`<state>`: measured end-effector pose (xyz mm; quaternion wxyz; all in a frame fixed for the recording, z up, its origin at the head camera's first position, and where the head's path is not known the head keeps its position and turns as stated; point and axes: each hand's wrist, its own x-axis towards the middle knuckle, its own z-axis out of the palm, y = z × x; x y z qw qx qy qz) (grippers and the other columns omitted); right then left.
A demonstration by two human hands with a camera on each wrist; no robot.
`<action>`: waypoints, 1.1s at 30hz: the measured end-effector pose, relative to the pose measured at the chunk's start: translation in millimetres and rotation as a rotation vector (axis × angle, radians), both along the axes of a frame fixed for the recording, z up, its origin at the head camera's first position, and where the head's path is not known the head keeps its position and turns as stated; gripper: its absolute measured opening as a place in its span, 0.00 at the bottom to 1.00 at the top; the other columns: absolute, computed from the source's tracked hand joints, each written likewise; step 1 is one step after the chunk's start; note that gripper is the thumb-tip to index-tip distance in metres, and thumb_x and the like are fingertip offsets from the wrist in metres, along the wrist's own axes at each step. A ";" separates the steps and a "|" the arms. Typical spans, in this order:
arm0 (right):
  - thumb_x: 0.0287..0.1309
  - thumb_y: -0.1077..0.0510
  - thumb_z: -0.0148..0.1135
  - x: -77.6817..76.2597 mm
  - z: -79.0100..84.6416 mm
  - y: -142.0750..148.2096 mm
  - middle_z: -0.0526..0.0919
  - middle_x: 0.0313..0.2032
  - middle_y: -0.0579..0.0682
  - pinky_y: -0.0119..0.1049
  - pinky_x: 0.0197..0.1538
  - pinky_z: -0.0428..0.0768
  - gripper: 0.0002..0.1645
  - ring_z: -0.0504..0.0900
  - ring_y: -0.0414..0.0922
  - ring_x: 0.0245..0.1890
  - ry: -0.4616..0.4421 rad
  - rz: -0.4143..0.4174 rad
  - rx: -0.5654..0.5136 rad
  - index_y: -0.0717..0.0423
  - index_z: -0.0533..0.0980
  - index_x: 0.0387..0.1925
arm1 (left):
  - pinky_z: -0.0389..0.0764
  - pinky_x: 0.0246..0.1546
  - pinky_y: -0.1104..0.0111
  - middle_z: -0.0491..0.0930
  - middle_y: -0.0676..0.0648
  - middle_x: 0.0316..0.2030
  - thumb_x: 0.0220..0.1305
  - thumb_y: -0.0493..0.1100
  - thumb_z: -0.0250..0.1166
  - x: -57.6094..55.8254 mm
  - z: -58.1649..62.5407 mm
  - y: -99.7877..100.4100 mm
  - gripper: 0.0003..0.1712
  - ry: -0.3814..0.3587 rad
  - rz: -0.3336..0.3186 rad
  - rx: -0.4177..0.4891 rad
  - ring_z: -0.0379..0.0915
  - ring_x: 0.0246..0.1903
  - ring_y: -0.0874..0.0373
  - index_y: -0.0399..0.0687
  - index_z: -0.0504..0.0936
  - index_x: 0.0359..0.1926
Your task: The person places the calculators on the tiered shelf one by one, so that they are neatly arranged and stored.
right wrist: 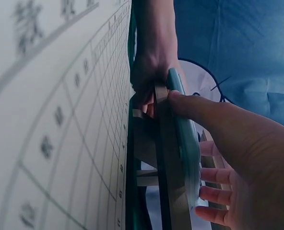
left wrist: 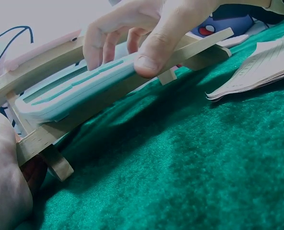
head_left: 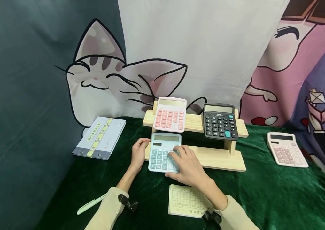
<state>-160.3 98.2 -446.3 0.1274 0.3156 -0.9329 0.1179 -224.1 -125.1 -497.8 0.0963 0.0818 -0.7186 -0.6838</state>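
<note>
A light blue calculator (head_left: 158, 156) lies tilted on the lower shelf of a two-tier wooden rack (head_left: 220, 156), at its left end. My right hand (head_left: 189, 167) holds the calculator by its right side; the thumb presses its near edge and the fingers bend over the keys. In the left wrist view, the thumb and fingertips of the right hand (left wrist: 154, 36) touch the calculator (left wrist: 79, 91). At the rack's left end, my left hand (head_left: 138, 155) grips the lower shelf, some fingers hidden behind the wood. The upper shelf carries a pink calculator (head_left: 169, 116) and a black calculator (head_left: 220, 123).
A white-and-pink calculator (head_left: 287, 150) lies on the green cloth (head_left: 254, 191) at the right. To the left is a grey-blue ledger book (head_left: 99, 137). Nearer me lie a pale green pen (head_left: 90, 204) and a printed form pad (head_left: 188, 201), partly under my right forearm.
</note>
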 end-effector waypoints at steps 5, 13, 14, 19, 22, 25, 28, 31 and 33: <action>0.45 0.26 0.70 -1.0 0.1 -2.4 0.73 0.58 0.52 0.49 0.58 0.72 0.42 0.69 0.53 0.58 0.035 -0.003 -0.005 0.45 0.75 0.56 | 0.70 0.44 0.70 0.82 0.40 0.47 0.69 0.39 0.55 -1.5 2.4 -0.4 0.13 0.006 0.018 -0.003 0.72 0.41 0.56 0.39 0.84 0.45; 0.43 0.27 0.72 1.2 2.1 -0.9 0.73 0.57 0.53 0.50 0.56 0.72 0.43 0.69 0.54 0.58 0.037 -0.030 -0.015 0.46 0.76 0.56 | 0.70 0.46 0.68 0.82 0.41 0.47 0.68 0.39 0.55 -4.3 3.0 3.8 0.13 0.006 -0.005 -0.003 0.72 0.42 0.57 0.39 0.84 0.45; 0.43 0.28 0.72 1.4 2.1 -0.6 0.72 0.57 0.53 0.50 0.56 0.72 0.43 0.69 0.54 0.58 0.034 -0.031 -0.011 0.45 0.76 0.56 | 0.69 0.46 0.68 0.82 0.41 0.47 0.68 0.39 0.55 -4.2 2.9 4.1 0.13 0.006 -0.005 -0.003 0.72 0.42 0.57 0.39 0.84 0.44; 0.44 0.27 0.71 2.4 1.5 -1.0 0.72 0.58 0.52 0.49 0.57 0.72 0.43 0.69 0.53 0.58 0.022 -0.038 0.000 0.44 0.76 0.57 | 0.70 0.44 0.68 0.82 0.40 0.46 0.69 0.39 0.55 -2.5 2.1 3.7 0.13 0.000 0.003 -0.002 0.72 0.41 0.55 0.39 0.84 0.45; 0.43 0.27 0.71 4.2 0.7 -2.1 0.72 0.58 0.53 0.49 0.56 0.72 0.43 0.69 0.53 0.58 0.021 -0.035 -0.006 0.45 0.76 0.57 | 0.70 0.45 0.68 0.82 0.41 0.47 0.69 0.39 0.54 -1.2 1.1 2.9 0.14 -0.006 0.005 -0.006 0.72 0.41 0.55 0.39 0.84 0.45; 0.43 0.27 0.72 6.0 0.3 -3.6 0.72 0.58 0.53 0.50 0.57 0.72 0.43 0.69 0.54 0.58 0.007 -0.032 -0.013 0.46 0.76 0.57 | 0.70 0.44 0.69 0.82 0.40 0.46 0.68 0.39 0.55 0.1 0.3 2.2 0.13 -0.007 0.006 -0.002 0.72 0.41 0.56 0.39 0.84 0.44; 0.44 0.27 0.71 7.1 0.7 -4.5 0.71 0.58 0.53 0.50 0.57 0.71 0.43 0.69 0.54 0.58 -0.011 -0.035 -0.012 0.45 0.75 0.57 | 0.71 0.42 0.70 0.82 0.40 0.45 0.68 0.39 0.55 1.0 0.2 1.7 0.13 -0.007 0.006 0.004 0.73 0.39 0.57 0.39 0.84 0.44; 0.47 0.26 0.68 7.6 2.0 -4.5 0.71 0.59 0.53 0.49 0.57 0.70 0.42 0.68 0.53 0.58 -0.020 -0.036 -0.024 0.44 0.75 0.57 | 0.71 0.41 0.71 0.82 0.40 0.45 0.68 0.39 0.55 1.0 0.9 1.3 0.13 -0.006 0.003 0.009 0.73 0.38 0.56 0.39 0.84 0.44; 0.49 0.25 0.65 7.5 3.0 -3.8 0.71 0.59 0.52 0.49 0.57 0.70 0.41 0.68 0.53 0.59 -0.025 -0.035 -0.030 0.44 0.76 0.57 | 0.71 0.40 0.71 0.82 0.40 0.45 0.68 0.39 0.55 0.4 1.5 1.1 0.13 -0.005 0.005 0.008 0.73 0.39 0.55 0.39 0.84 0.44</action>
